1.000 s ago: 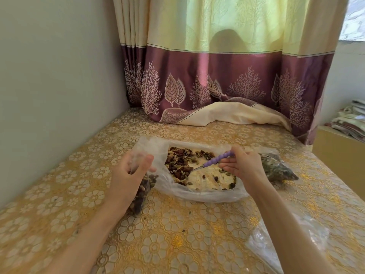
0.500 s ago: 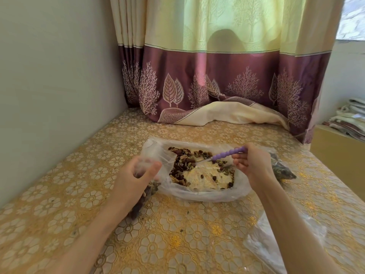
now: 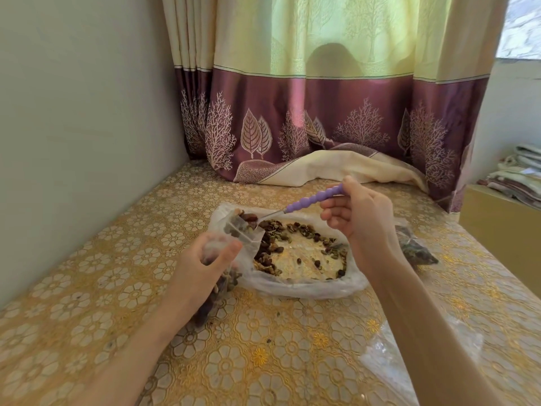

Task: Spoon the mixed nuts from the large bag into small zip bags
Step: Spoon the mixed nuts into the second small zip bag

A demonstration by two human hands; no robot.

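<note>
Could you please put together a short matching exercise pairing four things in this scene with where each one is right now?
Things:
1. spoon
2. small zip bag
3. large bag
4. filled bag

Places:
A. lying open on the tablecloth, nuts inside
B. gripped by the left hand
C. beyond the right forearm
D. held by the right hand, bowl at the small bag's mouth

Pairs: 1-D, 2-B, 3-A, 4-C

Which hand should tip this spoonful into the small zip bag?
Right. The right hand holds the purple spoon, its loaded bowl at the small zip bag mouth, which the left hand grips.
</note>
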